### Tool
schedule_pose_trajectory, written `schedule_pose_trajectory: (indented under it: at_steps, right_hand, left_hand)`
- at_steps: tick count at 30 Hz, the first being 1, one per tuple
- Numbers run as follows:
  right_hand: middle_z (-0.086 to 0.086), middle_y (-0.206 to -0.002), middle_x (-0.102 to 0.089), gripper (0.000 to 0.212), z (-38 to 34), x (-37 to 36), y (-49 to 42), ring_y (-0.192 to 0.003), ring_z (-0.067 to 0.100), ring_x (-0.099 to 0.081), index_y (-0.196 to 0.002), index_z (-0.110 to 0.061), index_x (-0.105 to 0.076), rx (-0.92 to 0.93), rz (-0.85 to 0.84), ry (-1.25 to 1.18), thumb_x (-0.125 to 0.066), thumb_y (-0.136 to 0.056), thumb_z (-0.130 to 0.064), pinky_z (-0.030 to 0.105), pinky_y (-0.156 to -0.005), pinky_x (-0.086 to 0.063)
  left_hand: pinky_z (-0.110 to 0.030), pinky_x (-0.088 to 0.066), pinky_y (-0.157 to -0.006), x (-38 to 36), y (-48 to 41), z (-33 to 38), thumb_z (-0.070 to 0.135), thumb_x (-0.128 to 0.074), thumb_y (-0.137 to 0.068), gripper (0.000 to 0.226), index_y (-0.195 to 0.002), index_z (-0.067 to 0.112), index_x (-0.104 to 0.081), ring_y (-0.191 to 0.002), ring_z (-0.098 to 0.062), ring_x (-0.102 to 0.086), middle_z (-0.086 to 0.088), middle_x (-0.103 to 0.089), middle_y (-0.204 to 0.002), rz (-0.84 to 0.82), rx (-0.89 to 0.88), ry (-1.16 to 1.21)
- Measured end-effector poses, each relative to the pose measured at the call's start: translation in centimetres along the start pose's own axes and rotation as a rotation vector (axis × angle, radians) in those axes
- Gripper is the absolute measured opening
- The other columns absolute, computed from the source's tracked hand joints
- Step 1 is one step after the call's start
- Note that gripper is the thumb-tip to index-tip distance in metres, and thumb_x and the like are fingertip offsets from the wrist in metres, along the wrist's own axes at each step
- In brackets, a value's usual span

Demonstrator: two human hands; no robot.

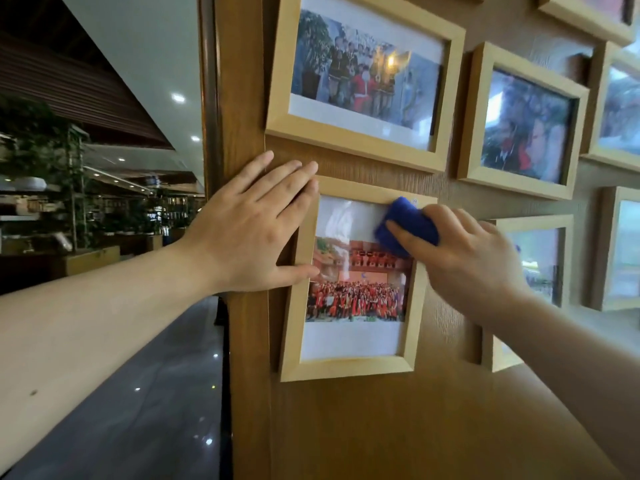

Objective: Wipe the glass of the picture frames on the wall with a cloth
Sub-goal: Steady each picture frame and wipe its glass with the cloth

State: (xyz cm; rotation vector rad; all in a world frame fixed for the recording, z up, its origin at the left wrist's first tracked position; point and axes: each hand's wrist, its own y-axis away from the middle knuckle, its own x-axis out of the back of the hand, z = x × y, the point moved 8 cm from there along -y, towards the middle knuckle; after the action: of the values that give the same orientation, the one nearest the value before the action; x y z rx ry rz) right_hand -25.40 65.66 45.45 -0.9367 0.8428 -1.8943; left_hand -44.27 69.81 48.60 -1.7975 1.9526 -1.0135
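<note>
A light wooden picture frame (353, 368) with a group photo in red hangs low on the brown wood wall (381, 427). My right hand (464, 258) presses a folded blue cloth (407, 225) against the upper right of its glass. My left hand (252, 226) lies flat, fingers spread, on the frame's upper left corner and the wall beside it. Above hangs a wider wooden frame (360, 140) holding another group photo.
Several more wooden frames hang to the right, among them one with a dark photo (519, 181) and one partly behind my right arm (540, 223). The wall's left edge (239, 98) ends at an open hall with plants (45, 157) and a glossy dark floor (145, 410).
</note>
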Motion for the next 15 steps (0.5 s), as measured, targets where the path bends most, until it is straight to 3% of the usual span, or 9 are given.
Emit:
schedule_pose_trajectory:
  at_steps: [3, 7, 12, 15]
  right_hand:
    - [0.016, -0.107, -0.055, 0.053, 0.9, -0.5, 0.6, -0.084, 0.035, -0.052, -0.13, -0.019, -0.052, -0.068, 0.017, -0.008, -0.062, -0.079, -0.007, 0.041, -0.054, -0.048]
    - [0.015, -0.111, -0.055, 0.052, -2.9, 1.8, -1.9, -0.086, 0.031, -0.055, -0.13, -0.018, -0.053, 0.008, 0.092, -0.084, -0.064, -0.078, -0.016, 0.037, -0.057, -0.046]
    - [0.015, -0.113, -0.053, 0.049, -5.1, 1.2, -2.1, -0.086, 0.028, -0.056, -0.136, -0.018, -0.045, 0.022, 0.011, -0.167, -0.043, -0.094, -0.043, 0.036, -0.055, -0.049]
    - [0.011, -0.109, -0.054, 0.041, -2.2, -0.4, 0.9, -0.084, 0.026, -0.058, -0.132, -0.022, -0.05, -0.035, -0.03, -0.147, -0.041, -0.097, -0.041, 0.031, -0.054, -0.043]
  left_hand:
    - [-0.053, -0.02, -0.119, 0.0, 0.1, 0.0, 0.076, -0.039, -0.083, 0.1, -0.142, -0.004, -0.037, -0.142, -0.035, -0.032, -0.024, -0.034, -0.153, 0.015, 0.005, -0.007]
    - [-0.053, -0.02, -0.118, 0.1, 0.0, 0.0, 0.075, -0.041, -0.082, 0.099, -0.142, -0.004, -0.037, -0.141, -0.035, -0.033, -0.025, -0.035, -0.152, 0.013, 0.01, -0.013]
    - [-0.054, -0.02, -0.118, 0.1, 0.0, -0.1, 0.076, -0.039, -0.083, 0.1, -0.141, -0.006, -0.037, -0.14, -0.037, -0.034, -0.026, -0.034, -0.152, 0.009, 0.007, -0.017]
    - [-0.054, -0.019, -0.119, 0.0, -0.1, -0.1, 0.075, -0.038, -0.083, 0.1, -0.142, -0.006, -0.035, -0.14, -0.037, -0.034, -0.026, -0.033, -0.152, 0.009, 0.001, -0.021]
